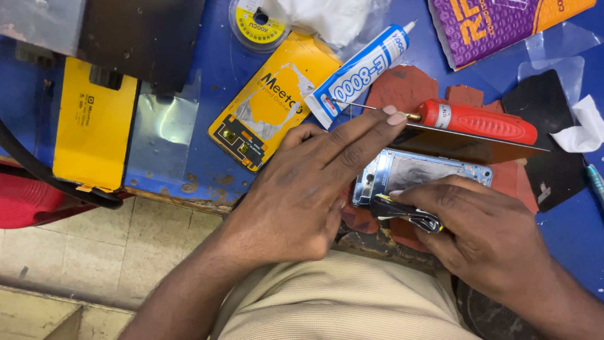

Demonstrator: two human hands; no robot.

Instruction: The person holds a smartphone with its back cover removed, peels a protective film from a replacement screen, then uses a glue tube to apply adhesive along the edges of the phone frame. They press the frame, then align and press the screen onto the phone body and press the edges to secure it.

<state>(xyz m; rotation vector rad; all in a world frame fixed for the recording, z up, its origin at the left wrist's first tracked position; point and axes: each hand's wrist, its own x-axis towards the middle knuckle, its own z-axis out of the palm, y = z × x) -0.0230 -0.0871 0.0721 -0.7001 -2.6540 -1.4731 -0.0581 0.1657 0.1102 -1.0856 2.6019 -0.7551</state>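
**Hands at work on an opened phone frame**

Blue and scuffed, the table (214,82) filled the upper part of the frame, with pale floor tiles showing at lower left. Near the centre right lay a silvery, rectangular phone frame with its back open (434,171), resting on a worn red-brown mat (402,85). The left hand (308,195) lay flat with fingers stretched out together, its fingertips pressing a thin dark metal sheet (469,146) just above the phone frame; it gripped nothing. The right hand (484,230) was closed around a small black-and-yellow tool (406,211), whose tip touched the lower left edge of the phone frame.

Just above the metal sheet lay a red-handled screwdriver (484,121), its thin shaft pointing left. A white-and-blue glue tube (362,70) lay slanted at upper centre, beside a yellow phone back panel (272,101). A yellow flat box (94,129) sat at the left, a purple-and-orange padded packet (497,25) at upper right, and a crumpled white tissue (582,129) at the right edge.
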